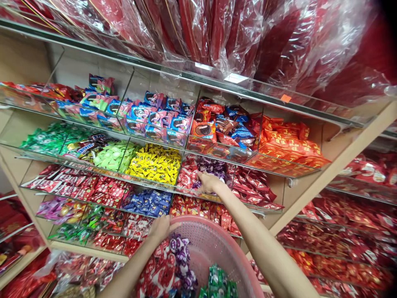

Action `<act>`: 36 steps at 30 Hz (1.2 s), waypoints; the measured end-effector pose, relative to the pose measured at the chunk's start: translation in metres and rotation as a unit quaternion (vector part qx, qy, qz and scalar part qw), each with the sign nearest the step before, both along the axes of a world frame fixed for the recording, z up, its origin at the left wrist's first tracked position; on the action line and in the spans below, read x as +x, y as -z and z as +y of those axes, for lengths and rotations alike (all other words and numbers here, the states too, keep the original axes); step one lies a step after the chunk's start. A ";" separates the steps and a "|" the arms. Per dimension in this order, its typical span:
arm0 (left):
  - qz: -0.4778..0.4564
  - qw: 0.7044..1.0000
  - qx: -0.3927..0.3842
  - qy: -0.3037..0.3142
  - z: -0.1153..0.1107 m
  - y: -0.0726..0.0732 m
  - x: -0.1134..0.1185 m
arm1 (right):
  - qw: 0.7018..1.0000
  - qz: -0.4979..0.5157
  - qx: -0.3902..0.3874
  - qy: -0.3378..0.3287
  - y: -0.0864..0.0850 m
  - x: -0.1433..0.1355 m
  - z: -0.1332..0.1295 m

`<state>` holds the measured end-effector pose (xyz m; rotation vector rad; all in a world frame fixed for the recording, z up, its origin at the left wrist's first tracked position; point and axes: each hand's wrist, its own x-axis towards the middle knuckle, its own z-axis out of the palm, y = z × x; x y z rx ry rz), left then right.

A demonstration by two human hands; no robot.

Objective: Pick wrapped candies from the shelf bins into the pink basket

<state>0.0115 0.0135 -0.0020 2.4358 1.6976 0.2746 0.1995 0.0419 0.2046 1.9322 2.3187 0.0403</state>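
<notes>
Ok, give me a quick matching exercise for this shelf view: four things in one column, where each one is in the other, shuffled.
Things:
1. right hand
2. left hand
3. yellow candies
4. green-wrapped candies

Places:
A. inside the pink basket, near its front
B. in the shelf bin of purple and red candies
C. on the basket's rim
D. in the bin to the left of the purple and red ones

Pairs: 1-B, 2-C, 3-D, 4-A
</notes>
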 end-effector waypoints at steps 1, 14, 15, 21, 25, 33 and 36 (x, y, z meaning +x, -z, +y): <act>-0.001 1.000 0.004 0.001 0.000 0.001 0.000 | 1.000 -0.007 0.006 0.009 -0.001 -0.001 -0.002; -0.010 1.000 -0.011 -0.002 0.000 -0.002 0.001 | 0.998 -0.045 0.026 0.021 -0.002 -0.011 -0.009; -0.011 1.000 -0.012 -0.003 0.000 -0.002 0.001 | 0.998 -0.046 0.029 0.022 -0.003 -0.012 -0.010; -0.010 1.000 -0.015 -0.002 0.001 0.000 0.000 | 0.997 -0.026 0.069 0.017 -0.008 -0.004 -0.014; -0.006 1.000 -0.018 -0.002 0.002 0.001 0.000 | 0.991 0.040 0.127 0.012 -0.018 0.008 -0.023; -0.007 1.000 -0.026 0.009 0.001 -0.004 0.001 | 0.954 0.245 0.118 -0.123 -0.015 -0.016 -0.091; -0.011 0.999 -0.039 0.009 0.000 -0.004 0.001 | 0.934 0.322 0.057 -0.142 0.029 -0.027 -0.112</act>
